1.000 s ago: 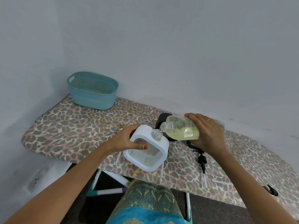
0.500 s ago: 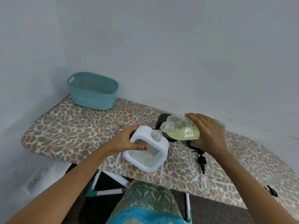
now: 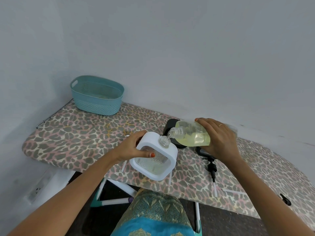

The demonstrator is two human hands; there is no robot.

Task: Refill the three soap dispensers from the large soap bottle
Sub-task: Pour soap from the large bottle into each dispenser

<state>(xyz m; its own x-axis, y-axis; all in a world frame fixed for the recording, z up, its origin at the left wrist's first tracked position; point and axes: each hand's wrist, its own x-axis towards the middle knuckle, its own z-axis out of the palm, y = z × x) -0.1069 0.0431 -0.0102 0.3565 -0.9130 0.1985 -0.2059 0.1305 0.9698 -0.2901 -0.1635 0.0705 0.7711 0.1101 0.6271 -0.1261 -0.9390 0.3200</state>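
Note:
My left hand (image 3: 132,149) grips a white-framed clear soap dispenser (image 3: 156,159), tilted, with its open neck pointing up and right. My right hand (image 3: 219,140) holds the large clear soap bottle (image 3: 190,136) of pale yellow soap, tipped on its side. The bottle's mouth sits right at the dispenser's neck and a thin stream runs in. A black dispenser (image 3: 170,126) stands just behind, mostly hidden by the bottle. A black pump head (image 3: 212,169) with its tube lies on the board below my right hand.
The leopard-print ironing board (image 3: 81,133) stands against the wall, with a teal basket (image 3: 97,96) at its far left end. A small black object (image 3: 285,199) lies near the right front edge. A wall socket (image 3: 38,189) sits low on the left.
Both hands and the two containers stay almost still; the pouring goes on.

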